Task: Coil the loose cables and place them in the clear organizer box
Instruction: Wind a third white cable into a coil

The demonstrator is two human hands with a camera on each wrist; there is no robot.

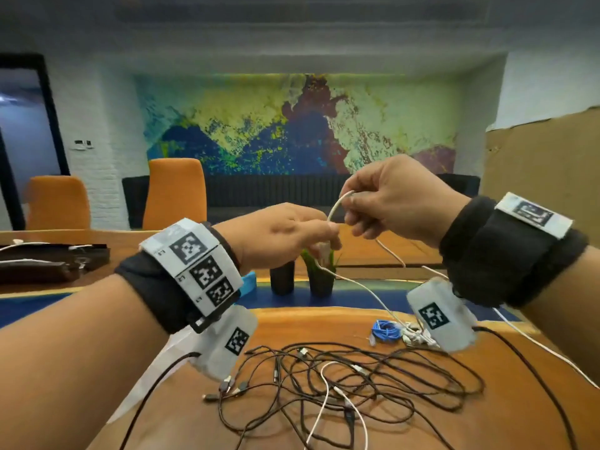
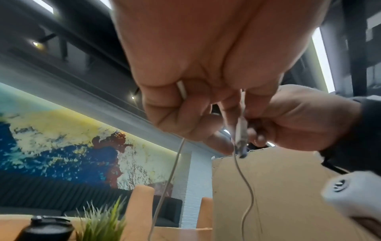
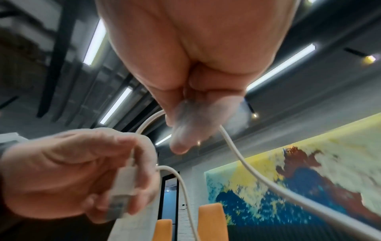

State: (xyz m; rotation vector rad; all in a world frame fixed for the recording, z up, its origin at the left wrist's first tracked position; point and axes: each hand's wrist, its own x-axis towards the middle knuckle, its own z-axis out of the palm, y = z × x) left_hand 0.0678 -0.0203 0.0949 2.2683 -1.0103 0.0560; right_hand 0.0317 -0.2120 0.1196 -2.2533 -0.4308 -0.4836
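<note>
Hands — white cable between

White cable, black cables, blue coil, orange chairs, multicoloured mural.

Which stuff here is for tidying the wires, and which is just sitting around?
For the job: white cable held by left hand and right hand; tangled dark cables; blue cable bundle.
Just there: potted plant, orange chairs, cardboard.

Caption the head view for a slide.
Left hand and right hand loop a white cable above tangled dark cables.
</note>
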